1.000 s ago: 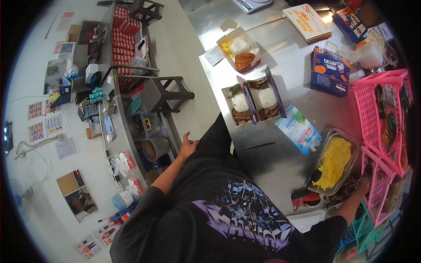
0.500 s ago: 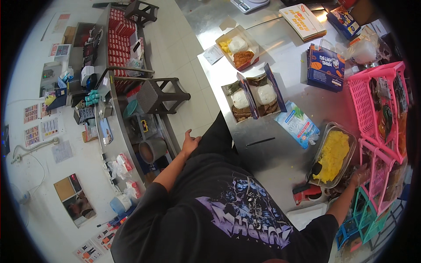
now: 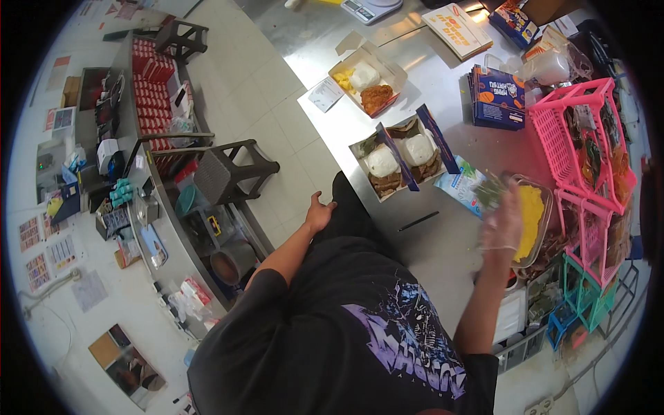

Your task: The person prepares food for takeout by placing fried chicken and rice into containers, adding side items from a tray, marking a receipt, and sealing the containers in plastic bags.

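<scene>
My right hand (image 3: 503, 225), in a clear glove, is blurred over the left edge of a clear container of yellow scrambled egg (image 3: 531, 218). It holds a smeared green, leafy-looking thing (image 3: 491, 191) above a light blue pouch (image 3: 460, 185). My left hand (image 3: 319, 213) hangs beside my black trousers with nothing in it, its fingers apart. Left of the pouch, two open boxes hold white rice (image 3: 382, 160) and brown sliced meat (image 3: 387, 182). Farther back, another open box (image 3: 398, 72) contains rice, yellow egg and a breaded fried piece (image 3: 376, 99).
A black pen (image 3: 418, 221) lies on the steel table. Pink baskets (image 3: 553, 138) with packets line the right side, teal ones (image 3: 588, 294) nearer. Stacked dark blue cartons (image 3: 498, 97), white-and-orange cartons (image 3: 456, 31) and a scale (image 3: 371, 8) stand behind. A dark stool (image 3: 232, 173) is left.
My right hand has come out from beside the pink baskets, moving left and away from me, with the green thing in it. My left hand stays low. The view has shifted slightly.
</scene>
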Demonstrator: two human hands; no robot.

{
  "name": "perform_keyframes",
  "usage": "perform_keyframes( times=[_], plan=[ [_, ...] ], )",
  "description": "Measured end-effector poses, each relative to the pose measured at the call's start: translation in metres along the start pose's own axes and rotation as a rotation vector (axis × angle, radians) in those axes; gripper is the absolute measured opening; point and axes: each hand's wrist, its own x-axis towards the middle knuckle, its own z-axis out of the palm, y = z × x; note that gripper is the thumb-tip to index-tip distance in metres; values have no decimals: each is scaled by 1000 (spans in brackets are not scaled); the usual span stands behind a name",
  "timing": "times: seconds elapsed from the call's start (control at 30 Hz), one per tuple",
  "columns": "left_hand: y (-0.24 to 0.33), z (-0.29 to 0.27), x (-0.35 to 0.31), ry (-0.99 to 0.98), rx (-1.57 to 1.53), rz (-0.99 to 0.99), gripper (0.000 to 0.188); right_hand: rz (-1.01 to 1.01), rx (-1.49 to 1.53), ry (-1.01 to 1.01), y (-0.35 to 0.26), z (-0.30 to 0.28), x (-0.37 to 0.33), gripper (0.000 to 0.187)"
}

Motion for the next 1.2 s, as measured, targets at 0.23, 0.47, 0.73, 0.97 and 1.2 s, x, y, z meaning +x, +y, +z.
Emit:
perform_keyframes(
  times=[0.23,0.47,0.73,0.97,1.2],
  plan=[
    [-45,-30,48,-32,-291,-44,88,168,130,-215,74,186,22,55],
    [-97,-91,69,-39,-272,-183,84,130,37,-82,91,264,43,54],
    [-120,-137,136,-101,-175,-263,80,50,-121,117,116,232,-16,39],
    [-24,-147,193,126,66,318,68,-111,-269,239,124,234,-56,30],
    [103,-184,147,-103,-8,729,21,-53,-218,215,159,258,-83,41]
  ],
)
